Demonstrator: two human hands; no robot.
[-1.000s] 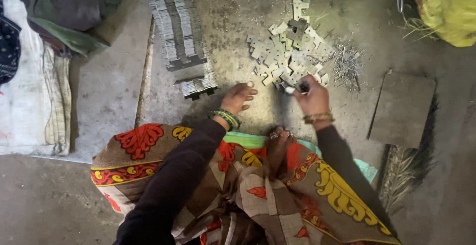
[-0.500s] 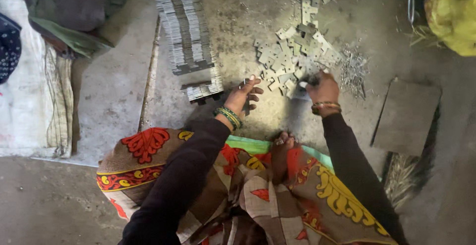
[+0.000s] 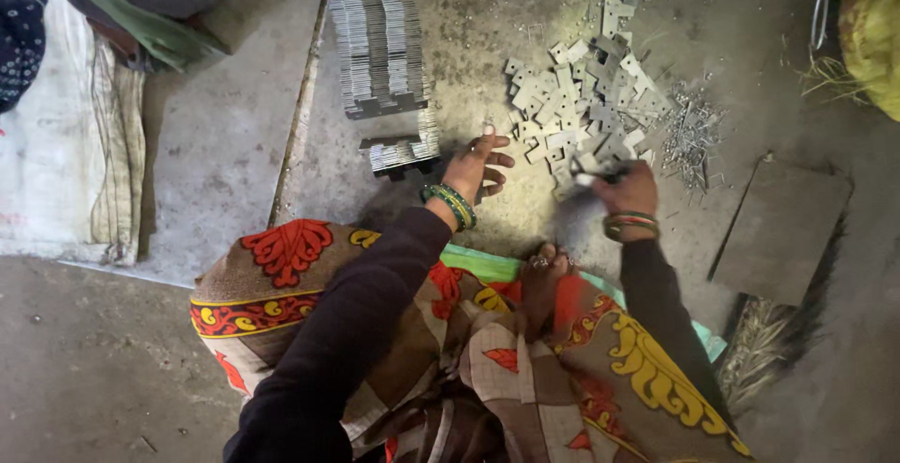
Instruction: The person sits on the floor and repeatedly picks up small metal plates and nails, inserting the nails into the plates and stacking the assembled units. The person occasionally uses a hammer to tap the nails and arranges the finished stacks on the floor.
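A loose heap of small flat grey metal pieces (image 3: 586, 112), squarish with notched edges, lies on the concrete floor (image 3: 216, 154) just beyond the hands. The right hand (image 3: 626, 186) is closed on one metal piece (image 3: 589, 178) at the heap's near edge. The left hand (image 3: 478, 168) rests open, fingers spread, touching the floor between the heap and a small stack of plates (image 3: 401, 152). Farther off stands a long neat stacked row (image 3: 375, 32). A scatter of small nails (image 3: 694, 135) lies right of the heap, a dark flat slab (image 3: 783, 229) beyond. Bare floor opens to the left.
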